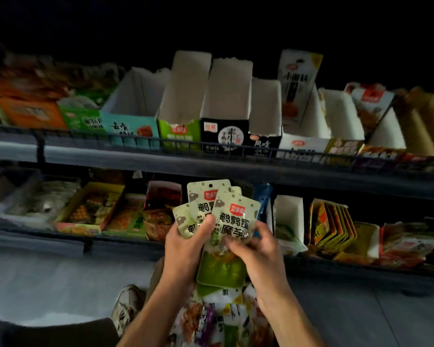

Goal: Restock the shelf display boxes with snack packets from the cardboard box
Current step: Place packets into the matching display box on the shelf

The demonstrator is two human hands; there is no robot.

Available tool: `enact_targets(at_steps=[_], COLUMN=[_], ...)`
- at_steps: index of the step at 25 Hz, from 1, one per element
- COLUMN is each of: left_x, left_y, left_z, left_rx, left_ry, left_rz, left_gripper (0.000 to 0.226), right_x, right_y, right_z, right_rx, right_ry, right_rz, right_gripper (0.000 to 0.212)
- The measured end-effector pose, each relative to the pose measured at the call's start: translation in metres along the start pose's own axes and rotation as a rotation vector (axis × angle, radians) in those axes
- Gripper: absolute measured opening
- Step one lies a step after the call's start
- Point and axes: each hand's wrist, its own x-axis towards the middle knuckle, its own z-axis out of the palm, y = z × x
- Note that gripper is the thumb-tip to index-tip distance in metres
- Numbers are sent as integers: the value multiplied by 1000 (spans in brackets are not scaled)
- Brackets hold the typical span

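Note:
My left hand (186,244) grips a fanned bunch of several pale green snack packets (232,221) with red logos, thumb across their fronts. My right hand (257,251) holds the front packet by its lower right edge, fingers curled round it. Below my hands lies a heap of mixed snack packets (218,319); the cardboard box around them is not visible. On the upper shelf straight above stands a green display box (179,135) with a matching red logo, its white inside showing no packets.
The upper shelf (211,166) has a wire front rail and a row of display boxes: teal (130,131), black (223,136), white and others, several looking hollow. The lower shelf carries fuller boxes of packets (331,224). A shoe (127,306) is on the grey floor at the lower left.

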Motion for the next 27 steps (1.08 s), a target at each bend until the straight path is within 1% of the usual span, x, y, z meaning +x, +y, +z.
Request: enact_targets(at_steps=[1,2,3,5,7,9,10,12,13,15,16,18,20,22,24,25,26,27], left_x=[0,1,2,5,11,18,21,31,37,55,67,93,119,140,151,156,161,165], left_y=[11,22,35,62,85,104,112,129,138,156,162,174,186,197,198,194,186,177], left_z=[4,6,10,14,14,11,9,7,6,6,6,6,4,-2,-9,-14,-21,-27], left_rx=[19,33,60,142,174,134,107,86,108,193,226,229,203,224,283,357,491,678], left_ry=[59,63,20,-141,-200,-207,-203,-228,-258,-335,-356,-341,-311,-354,-394,-339,-226,-103], left_rz=[82,143,187,220,232,285,303,348,382,457,489,535,536,519,516,585,691,791], left_gripper=[48,52,53,51,52,51,47,44,45,45,45,47,52,58,58,51,43,38], right_x=[3,4,7,11,17,26,30,41,50,72,83,108,130,156,182,198,214,229], right_y=[-6,-15,-24,-43,-62,-85,-101,-137,-152,-181,-193,-209,-216,-214,-213,-215,-220,-226], right_z=[4,10,16,31,42,45,45,45,45,52,56,71,87,100,106,108,109,110], right_rx=[5,7,-28,-150,-186,-133,-120,-233,-313,-432,-481,-533,-498,-459,-348,-279,-211,-163], right_ry=[-7,-23,-59,-160,-194,-205,-264,-416,-439,-376,-337,-338,-343,-271,-181,-125,-64,-15], right_rz=[-40,-81,-129,-220,-256,-184,-134,-69,-69,-128,-168,-227,-248,-298,-355,-373,-376,-367], right_gripper=[45,46,47,48,51,54,56,54,50,42,42,48,56,57,53,51,54,59])
